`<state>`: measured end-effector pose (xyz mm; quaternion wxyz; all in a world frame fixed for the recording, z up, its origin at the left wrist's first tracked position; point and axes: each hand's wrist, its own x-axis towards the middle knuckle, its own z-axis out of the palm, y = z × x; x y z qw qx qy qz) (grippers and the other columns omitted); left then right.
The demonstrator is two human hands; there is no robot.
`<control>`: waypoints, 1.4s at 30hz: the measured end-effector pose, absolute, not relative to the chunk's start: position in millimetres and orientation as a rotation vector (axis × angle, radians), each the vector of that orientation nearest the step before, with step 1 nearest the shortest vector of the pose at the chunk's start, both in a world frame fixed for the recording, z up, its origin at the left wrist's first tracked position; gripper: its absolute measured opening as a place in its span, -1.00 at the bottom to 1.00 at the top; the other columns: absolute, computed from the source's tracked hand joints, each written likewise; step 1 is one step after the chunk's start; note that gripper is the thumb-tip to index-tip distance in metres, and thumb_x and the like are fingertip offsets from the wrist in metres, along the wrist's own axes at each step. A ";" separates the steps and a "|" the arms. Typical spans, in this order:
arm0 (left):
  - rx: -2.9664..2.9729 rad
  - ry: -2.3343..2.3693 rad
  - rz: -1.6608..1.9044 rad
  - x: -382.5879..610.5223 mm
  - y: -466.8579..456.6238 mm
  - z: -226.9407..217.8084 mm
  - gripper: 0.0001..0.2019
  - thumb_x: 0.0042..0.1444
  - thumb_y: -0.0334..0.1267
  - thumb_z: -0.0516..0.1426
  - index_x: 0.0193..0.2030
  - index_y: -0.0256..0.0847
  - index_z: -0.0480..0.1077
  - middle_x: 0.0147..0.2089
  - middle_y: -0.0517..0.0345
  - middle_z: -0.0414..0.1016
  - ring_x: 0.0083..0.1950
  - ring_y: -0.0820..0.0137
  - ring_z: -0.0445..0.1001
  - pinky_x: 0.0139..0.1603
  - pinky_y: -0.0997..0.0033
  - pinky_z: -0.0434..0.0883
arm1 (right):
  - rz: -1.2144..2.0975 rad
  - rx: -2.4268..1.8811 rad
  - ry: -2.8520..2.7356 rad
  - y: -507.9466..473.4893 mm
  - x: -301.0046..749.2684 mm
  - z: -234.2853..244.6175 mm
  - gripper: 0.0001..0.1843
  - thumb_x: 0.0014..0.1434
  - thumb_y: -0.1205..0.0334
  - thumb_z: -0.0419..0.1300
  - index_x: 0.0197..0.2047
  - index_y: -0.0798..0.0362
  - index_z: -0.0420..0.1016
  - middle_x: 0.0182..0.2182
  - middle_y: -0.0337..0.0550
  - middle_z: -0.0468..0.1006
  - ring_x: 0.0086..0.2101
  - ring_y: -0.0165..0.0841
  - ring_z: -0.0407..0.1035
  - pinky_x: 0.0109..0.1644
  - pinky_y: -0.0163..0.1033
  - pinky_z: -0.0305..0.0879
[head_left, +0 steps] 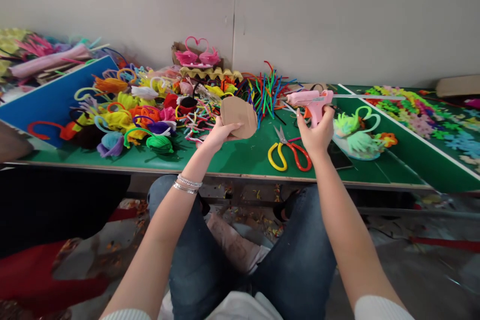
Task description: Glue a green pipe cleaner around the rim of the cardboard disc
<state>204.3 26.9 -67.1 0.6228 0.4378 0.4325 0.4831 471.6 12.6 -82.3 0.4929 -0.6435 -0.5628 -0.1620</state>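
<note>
A rounded piece of brown cardboard (243,112) is gripped by its left edge in my left hand (220,133), held up above the table. My right hand (318,132) is wrapped round the handle of a pink hot glue gun (308,97), its nozzle pointing left toward the cardboard. A long clear glue stick (363,96) sticks out of the gun's back end. Between my hands, scissors (287,147) with one yellow and one red handle lie on the green table, blades slightly apart. Right of my right hand sit pale green swan figures (360,135) on a base.
Many colourful pipe-cleaner swan pieces (146,115) cover the table's left side, beside a blue divider (63,95). Loose pipe cleaners (268,92) are heaped behind the cardboard. Pink swans (197,55) stand at the back. Flower-shaped pieces (423,115) lie beyond the green divider (397,135). Someone's arm (13,142) shows at left.
</note>
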 end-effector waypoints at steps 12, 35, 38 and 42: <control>0.983 0.938 1.058 216.9 24.1 -75.0 -0.62 -0.13 -0.46 0.27 -0.11 -0.27 0.36 -0.08 0.01 0.51 -0.09 0.32 0.48 -0.20 0.41 0.47 | -0.291 -1.532 -1.393 4.8 456.1 -86.3 -0.42 0.03 -0.19 0.15 -0.02 0.03 0.19 -0.11 0.09 0.45 -0.10 -0.08 0.40 -0.08 0.06 0.35; 1.563 0.974 0.811 191.7 26.7 -74.1 -0.45 -0.33 -0.29 0.39 -0.08 -0.22 0.44 -0.19 0.04 0.49 -0.24 0.33 0.45 -0.37 0.43 0.46 | -0.293 -1.619 -1.425 0.5 448.8 -84.1 -0.42 0.04 -0.21 0.15 -0.04 0.04 0.24 -0.16 0.06 0.52 -0.21 -0.11 0.46 -0.19 -0.05 0.38; 1.658 0.875 0.760 187.1 29.5 -76.5 -0.48 -0.26 -0.28 0.35 -0.05 -0.18 0.46 -0.17 0.05 0.50 -0.16 0.30 0.45 -0.30 0.43 0.46 | -0.318 -1.648 -1.489 0.6 448.7 -86.4 -0.44 0.04 -0.18 0.16 -0.04 0.05 0.24 -0.14 0.08 0.52 -0.18 -0.09 0.46 -0.20 -0.08 0.38; 1.788 0.844 0.786 184.2 33.1 -77.7 -0.54 -0.21 -0.26 0.32 -0.06 -0.17 0.47 -0.14 0.07 0.50 -0.10 0.30 0.43 -0.18 0.43 0.42 | -0.315 -1.644 -1.543 1.0 447.6 -89.5 -0.40 0.02 -0.17 0.18 -0.01 0.07 0.22 -0.12 0.12 0.50 -0.16 -0.06 0.45 -0.20 -0.06 0.38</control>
